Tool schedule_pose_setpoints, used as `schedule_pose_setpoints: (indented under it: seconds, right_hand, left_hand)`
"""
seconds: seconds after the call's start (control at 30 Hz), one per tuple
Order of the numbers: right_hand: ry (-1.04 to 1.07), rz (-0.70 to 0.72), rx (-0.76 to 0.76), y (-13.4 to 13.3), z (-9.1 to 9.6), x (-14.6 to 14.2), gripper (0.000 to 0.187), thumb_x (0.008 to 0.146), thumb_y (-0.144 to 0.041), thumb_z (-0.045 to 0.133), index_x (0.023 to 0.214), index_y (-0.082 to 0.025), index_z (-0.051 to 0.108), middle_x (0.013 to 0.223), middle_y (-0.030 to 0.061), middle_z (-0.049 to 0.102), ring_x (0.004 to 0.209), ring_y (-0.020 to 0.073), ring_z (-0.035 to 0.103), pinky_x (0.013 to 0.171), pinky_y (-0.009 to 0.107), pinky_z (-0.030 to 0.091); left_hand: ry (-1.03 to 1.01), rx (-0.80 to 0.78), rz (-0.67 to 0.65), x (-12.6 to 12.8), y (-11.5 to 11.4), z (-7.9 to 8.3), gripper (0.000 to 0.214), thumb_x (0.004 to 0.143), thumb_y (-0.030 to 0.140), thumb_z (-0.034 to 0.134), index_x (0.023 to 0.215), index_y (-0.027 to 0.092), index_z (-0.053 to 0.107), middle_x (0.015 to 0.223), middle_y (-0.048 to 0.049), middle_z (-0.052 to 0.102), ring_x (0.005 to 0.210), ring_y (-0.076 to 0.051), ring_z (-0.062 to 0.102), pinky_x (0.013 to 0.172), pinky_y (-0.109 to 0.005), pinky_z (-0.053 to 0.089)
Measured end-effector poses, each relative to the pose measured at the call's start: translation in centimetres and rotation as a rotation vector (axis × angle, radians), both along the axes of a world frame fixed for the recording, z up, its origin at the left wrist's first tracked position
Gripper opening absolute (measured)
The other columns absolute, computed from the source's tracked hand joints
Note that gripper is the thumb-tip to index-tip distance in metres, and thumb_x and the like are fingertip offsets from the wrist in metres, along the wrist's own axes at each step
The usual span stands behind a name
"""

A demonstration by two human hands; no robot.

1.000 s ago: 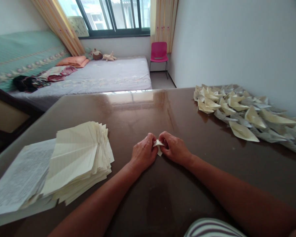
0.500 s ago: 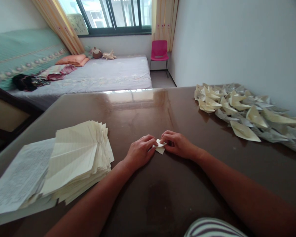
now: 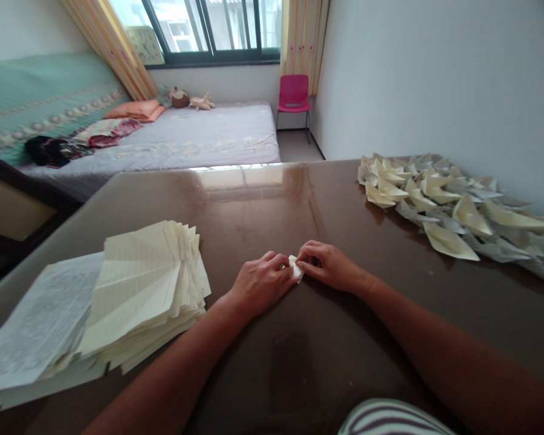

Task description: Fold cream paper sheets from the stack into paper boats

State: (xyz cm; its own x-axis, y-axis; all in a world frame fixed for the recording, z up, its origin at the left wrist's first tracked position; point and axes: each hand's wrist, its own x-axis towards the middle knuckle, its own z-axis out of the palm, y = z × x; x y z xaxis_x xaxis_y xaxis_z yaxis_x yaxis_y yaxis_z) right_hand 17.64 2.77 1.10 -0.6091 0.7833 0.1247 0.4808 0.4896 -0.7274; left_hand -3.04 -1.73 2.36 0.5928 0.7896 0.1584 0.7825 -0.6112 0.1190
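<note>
A small folded piece of cream paper (image 3: 295,267) lies on the brown table (image 3: 272,199) between my two hands. My left hand (image 3: 260,282) rests on the table with its fingertips pinched on the paper's left side. My right hand (image 3: 330,266) pinches the paper's right side, fingers curled. Most of the paper is hidden under the fingers.
A thick stack of cream sheets (image 3: 140,290) lies at the left over printed pages (image 3: 31,320). Several folded paper boats (image 3: 444,199) are heaped at the right by the wall. Beyond the table stand a bed (image 3: 185,136) and a pink chair (image 3: 292,96).
Both hands have lowered the folded paper from just above the table down onto it and pressed closer together over it, so less of the paper shows.
</note>
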Motion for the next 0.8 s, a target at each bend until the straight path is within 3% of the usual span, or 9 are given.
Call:
schedule_pose_setpoints:
  seconds: [0.33,0.53,0.8]
  right_hand:
    - [0.006,0.001,0.034,0.2,-0.7,0.1,0.007,0.085,-0.016,0.057,0.085,-0.017,0.064,0.089,0.0015,0.058,0.068,0.0093,0.055,0.067,0.022,0.044]
    - [-0.092,-0.031,0.066,-0.6,-0.4,-0.4,0.010,0.087,-0.029,0.060,0.090,-0.020,0.064,0.096,0.0019,0.058,0.068,0.0090,0.056,0.066,0.023,0.043]
    - [-0.170,-0.061,0.078,-0.7,-0.5,-0.6,0.014,0.086,-0.035,0.061,0.092,-0.022,0.062,0.099,0.0016,0.057,0.071,0.0100,0.056,0.064,0.022,0.041]
  left_hand:
    - [-0.078,-0.018,0.007,0.1,0.1,-0.3,0.032,0.098,0.038,0.039,0.091,0.027,0.068,0.099,-0.0007,0.066,0.099,-0.016,0.053,0.072,-0.025,0.045]
    - [-0.073,-0.078,-0.002,-0.2,0.3,-0.3,0.035,0.098,0.040,0.037,0.092,0.027,0.069,0.093,-0.0016,0.065,0.091,-0.015,0.055,0.071,-0.024,0.045]
    - [-0.146,-0.151,0.037,-0.7,0.7,-0.2,0.028,0.095,0.042,0.044,0.092,0.030,0.068,0.100,0.0008,0.066,0.097,-0.016,0.054,0.074,-0.024,0.045]
